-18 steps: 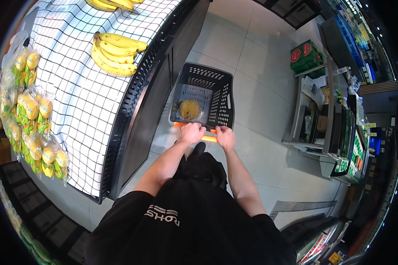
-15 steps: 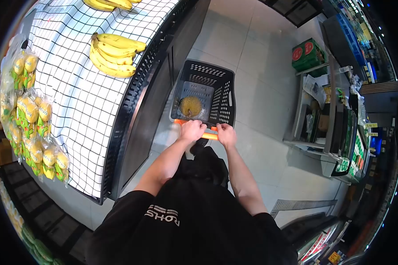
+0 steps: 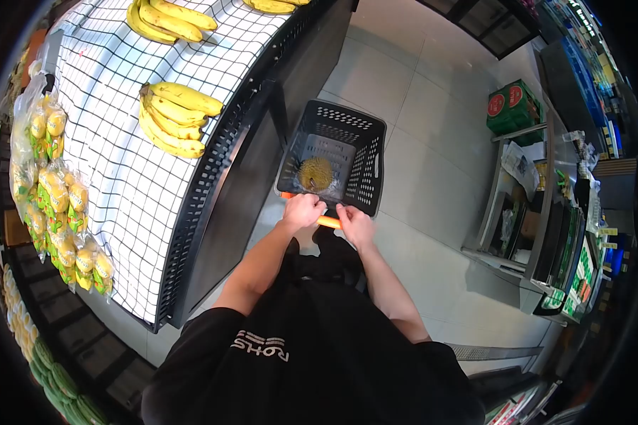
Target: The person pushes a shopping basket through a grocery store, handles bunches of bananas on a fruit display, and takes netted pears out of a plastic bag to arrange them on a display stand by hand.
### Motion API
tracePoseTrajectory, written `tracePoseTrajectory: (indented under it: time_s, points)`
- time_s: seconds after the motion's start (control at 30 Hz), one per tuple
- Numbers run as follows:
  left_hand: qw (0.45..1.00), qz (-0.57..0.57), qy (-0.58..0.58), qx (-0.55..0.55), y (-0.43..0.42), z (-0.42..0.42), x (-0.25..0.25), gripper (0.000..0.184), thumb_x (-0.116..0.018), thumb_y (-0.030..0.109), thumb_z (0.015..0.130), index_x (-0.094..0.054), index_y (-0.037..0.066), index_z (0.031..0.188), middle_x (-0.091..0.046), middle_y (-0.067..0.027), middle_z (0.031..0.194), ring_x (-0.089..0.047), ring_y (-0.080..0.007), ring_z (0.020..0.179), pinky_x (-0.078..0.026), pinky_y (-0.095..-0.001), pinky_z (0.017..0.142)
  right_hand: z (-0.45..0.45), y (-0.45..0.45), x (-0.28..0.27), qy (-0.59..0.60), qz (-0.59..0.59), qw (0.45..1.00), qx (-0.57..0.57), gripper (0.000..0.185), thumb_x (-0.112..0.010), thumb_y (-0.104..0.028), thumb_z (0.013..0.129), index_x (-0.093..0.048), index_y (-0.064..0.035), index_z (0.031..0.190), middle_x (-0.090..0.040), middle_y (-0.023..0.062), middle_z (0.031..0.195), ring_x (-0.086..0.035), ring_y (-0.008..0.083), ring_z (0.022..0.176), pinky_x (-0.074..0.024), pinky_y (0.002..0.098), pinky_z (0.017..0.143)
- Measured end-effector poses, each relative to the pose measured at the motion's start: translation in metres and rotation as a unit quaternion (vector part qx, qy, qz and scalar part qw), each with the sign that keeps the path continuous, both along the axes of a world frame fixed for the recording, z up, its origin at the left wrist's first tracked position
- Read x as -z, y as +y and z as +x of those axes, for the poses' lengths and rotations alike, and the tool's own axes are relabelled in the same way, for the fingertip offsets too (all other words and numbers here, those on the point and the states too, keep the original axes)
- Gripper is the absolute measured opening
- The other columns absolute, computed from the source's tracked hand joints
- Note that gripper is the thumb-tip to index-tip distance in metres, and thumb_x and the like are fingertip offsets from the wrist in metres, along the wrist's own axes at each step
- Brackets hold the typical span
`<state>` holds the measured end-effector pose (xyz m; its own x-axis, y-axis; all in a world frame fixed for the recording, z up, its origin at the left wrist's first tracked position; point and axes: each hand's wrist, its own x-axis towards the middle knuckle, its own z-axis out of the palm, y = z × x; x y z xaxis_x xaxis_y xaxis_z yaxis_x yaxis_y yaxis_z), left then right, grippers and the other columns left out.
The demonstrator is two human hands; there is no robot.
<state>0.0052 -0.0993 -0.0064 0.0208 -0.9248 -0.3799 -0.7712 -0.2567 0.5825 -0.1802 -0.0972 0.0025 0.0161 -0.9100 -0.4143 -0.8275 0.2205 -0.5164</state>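
Note:
A dark grey shopping basket point(image 3: 381, 152) with perforated sides stands on the floor in front of me, turned slightly clockwise. One round, spiky yellow-brown fruit that looks like a durian point(image 3: 315, 173) lies in it towards my side. My left hand point(image 3: 305, 210) is closed round the orange handle point(image 3: 329, 222) at the basket's near edge. At the handle's right end, my right hand point(image 3: 356, 225) has its fingers curled on it, the thumb towards the basket rim. Part of the handle is hidden beneath both hands.
Left of the basket runs a display stand point(image 3: 131, 212) with a white gridded top. Banana bunches point(image 3: 177, 119) and bagged yellow fruit point(image 3: 67, 198) lie on it. On the right are a metal cart point(image 3: 503, 262) and a green box point(image 3: 515, 106). Tiled floor point(image 3: 432, 184) lies between.
The basket has turned a little clockwise and sits slightly further right in view. My right hand has shifted slightly down and closer to my left. The stand's bananas appear lower and further left.

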Motion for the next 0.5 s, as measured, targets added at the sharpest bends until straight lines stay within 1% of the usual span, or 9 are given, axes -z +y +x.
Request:
tracePoseTrajectory:
  time_s: [0.03, 0.17, 0.23, 0.27, 0.3, 0.33, 0.37, 0.43, 0.5]
  points:
    - [1.000, 0.001, -0.003, -0.004, -0.005, 0.000, -0.001, 0.033, -0.055, 0.034, 0.083, -0.072, 0.005, 0.081, -0.069, -0.0211, 0.083, -0.068, -0.0392, 0.082, -0.053, -0.0483, 0.081, -0.004, -0.003, 0.002, -0.003, 0.001, 1.000, -0.004, 0.051, -0.053, -0.060, 0.090, -0.074, -0.0144, 0.098, -0.073, 0.0112, 0.088, -0.070, 0.0326, 0.085, -0.0536, 0.0422, 0.077]
    - [0.999, -0.031, 0.000, -0.036, -0.023, 0.000, -0.007, 0.030, -0.057, 0.031, 0.082, -0.069, 0.004, 0.074, -0.068, -0.0201, 0.078, -0.067, -0.0384, 0.079, -0.052, -0.0490, 0.079, -0.020, -0.019, 0.003, -0.034, -0.093, 0.973, -0.210, 0.055, -0.056, -0.065, 0.086, -0.073, -0.0157, 0.102, -0.072, 0.0153, 0.088, -0.070, 0.0343, 0.083, -0.0550, 0.0458, 0.076]
    - [0.997, -0.033, -0.018, -0.063, -0.030, -0.002, -0.005, 0.030, -0.057, 0.030, 0.082, -0.067, 0.004, 0.072, -0.068, -0.0186, 0.075, -0.067, -0.0372, 0.078, -0.052, -0.0486, 0.081, -0.020, -0.031, -0.005, -0.066, -0.093, 0.947, -0.300, 0.046, -0.063, -0.057, 0.084, -0.072, -0.0156, 0.100, -0.072, 0.0141, 0.084, -0.069, 0.0350, 0.081, -0.0549, 0.0460, 0.075]
    - [0.992, -0.105, -0.051, -0.053, -0.033, -0.001, -0.002, 0.027, -0.058, 0.028, 0.082, -0.066, 0.005, 0.070, -0.066, -0.0154, 0.071, -0.066, -0.0350, 0.079, -0.050, -0.0474, 0.085, -0.019, -0.037, 0.002, -0.066, -0.091, 0.948, -0.297, 0.037, -0.069, -0.048, 0.083, -0.072, -0.0160, 0.100, -0.071, 0.0136, 0.081, -0.069, 0.0352, 0.079, -0.0547, 0.0464, 0.073]
    - [0.980, -0.176, -0.085, -0.043, -0.036, -0.001, 0.000, 0.025, -0.059, 0.026, 0.082, -0.064, 0.005, 0.069, -0.064, -0.0123, 0.066, -0.065, -0.0328, 0.080, -0.047, -0.0461, 0.089, -0.020, -0.041, 0.003, -0.071, -0.089, 0.945, -0.306, 0.037, -0.069, -0.048, 0.083, -0.072, -0.0160, 0.100, -0.071, 0.0136, 0.081, -0.069, 0.0352, 0.079, -0.0547, 0.0464, 0.073]
    - [0.973, -0.201, -0.105, -0.051, -0.038, -0.003, 0.002, 0.022, -0.058, 0.024, 0.084, -0.066, 0.007, 0.073, -0.064, -0.0099, 0.074, -0.063, -0.0286, 0.088, -0.041, -0.0454, 0.099, -0.019, -0.045, 0.003, -0.072, -0.078, 0.951, -0.292, 0.035, -0.069, -0.046, 0.082, -0.072, -0.0162, 0.100, -0.071, 0.0137, 0.081, -0.069, 0.0348, 0.079, -0.0545, 0.0467, 0.072]
    - [0.972, -0.198, -0.111, -0.058, -0.038, -0.006, 0.004, 0.022, -0.058, 0.024, 0.084, -0.066, 0.007, 0.073, -0.064, -0.0099, 0.074, -0.063, -0.0286, 0.088, -0.041, -0.0454, 0.099, -0.018, -0.048, 0.004, -0.072, -0.067, 0.956, -0.277, 0.032, -0.070, -0.044, 0.082, -0.072, -0.0164, 0.099, -0.071, 0.0138, 0.081, -0.069, 0.0344, 0.078, -0.0543, 0.0470, 0.072]
    - [0.958, -0.223, -0.112, -0.144, -0.037, -0.017, 0.001, 0.021, -0.060, 0.024, 0.084, -0.070, 0.005, 0.083, -0.067, -0.0137, 0.096, -0.060, -0.0299, 0.103, -0.038, -0.0487, 0.101, -0.018, -0.054, 0.004, -0.084, -0.072, 0.957, -0.267, 0.032, -0.070, -0.044, 0.082, -0.072, -0.0162, 0.098, -0.070, 0.0139, 0.080, -0.069, 0.0344, 0.078, -0.0540, 0.0470, 0.071]
    - [0.947, -0.253, -0.119, -0.161, -0.032, -0.028, 0.006, 0.020, -0.060, 0.022, 0.084, -0.072, 0.005, 0.086, -0.066, -0.0138, 0.103, -0.058, -0.0303, 0.108, -0.038, -0.0490, 0.102, -0.017, -0.062, 0.004, -0.095, -0.078, 0.959, -0.255, 0.032, -0.071, -0.044, 0.082, -0.072, -0.0160, 0.098, -0.070, 0.0141, 0.080, -0.069, 0.0344, 0.077, -0.0538, 0.0470, 0.070]
